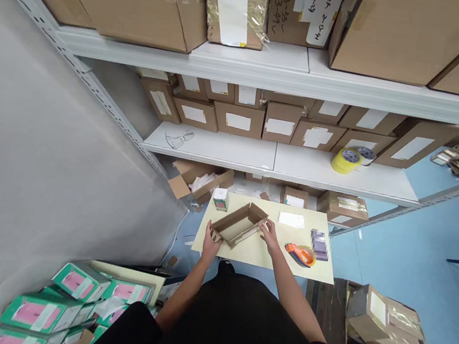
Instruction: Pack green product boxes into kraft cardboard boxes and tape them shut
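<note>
An open, shallow cardboard box (240,224) is held tilted just over the pale yellow table (257,256), and its inside looks bare. My left hand (211,243) grips its near left corner with the fingers wrapped round the edge. At the right end, my right hand (267,231) pinches the side wall. A small green and white box (220,199) stands at the table's back left. To the right lie a white card or label sheet (291,219) and an orange-handled tape dispenser (300,255). Beside the dispenser is a purple-grey item, blurred out (319,245).
Metal shelves (232,155) rise behind the table, stacked with labelled cartons (238,121). Glasses (179,139) and yellow tape rolls (345,161) lie on the middle shelf. Green boxes (37,313) are piled at lower left, brown cartons (395,338) at lower right. A grey wall (60,168) bounds the left.
</note>
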{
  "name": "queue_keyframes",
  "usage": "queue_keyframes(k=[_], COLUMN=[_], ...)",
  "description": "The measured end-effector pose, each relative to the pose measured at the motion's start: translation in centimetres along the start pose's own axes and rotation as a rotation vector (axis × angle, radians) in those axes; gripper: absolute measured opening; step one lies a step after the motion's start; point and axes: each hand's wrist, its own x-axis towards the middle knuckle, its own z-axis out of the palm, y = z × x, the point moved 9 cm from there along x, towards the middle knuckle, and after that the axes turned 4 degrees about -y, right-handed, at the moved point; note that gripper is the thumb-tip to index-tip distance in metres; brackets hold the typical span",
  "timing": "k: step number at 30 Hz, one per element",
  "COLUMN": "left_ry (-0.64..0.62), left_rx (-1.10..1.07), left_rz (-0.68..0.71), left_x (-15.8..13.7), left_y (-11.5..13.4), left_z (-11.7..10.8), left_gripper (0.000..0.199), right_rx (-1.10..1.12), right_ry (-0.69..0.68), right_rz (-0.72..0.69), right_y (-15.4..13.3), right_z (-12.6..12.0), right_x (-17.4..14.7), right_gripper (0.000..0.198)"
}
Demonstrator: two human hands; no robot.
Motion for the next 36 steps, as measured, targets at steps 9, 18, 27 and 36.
queue_keyframes(k=[9,18,27,36], left_ry=[0.016,0.016,0.123,0.011], left_rx=[0.020,0.191,0.461,0.420], left_rz=[-0.017,0.049,-0.039,0.020], left_x=[2.2,4.3,5.5,5.2], left_y=[-1.0,-0.1,0.8,0.6], left_z=[-0.3,-1.4,-2.7,-1.8], left_gripper=[0.091,0.086,0.064,0.040], right_rx=[-0.112,-0.261,-0.433,-0.341], right_ry=[0.075,-0.154,-0.272,-0.339], right_rz=[-0.069,-0.289,-0.313,-0.075], right_y=[1.5,2.3,3.9,7.8], right_z=[0.8,4.5,4.0,4.1], right_x=[0.3,0.2,1.0,1.1], right_gripper=[0.052,0.055,0.069,0.073])
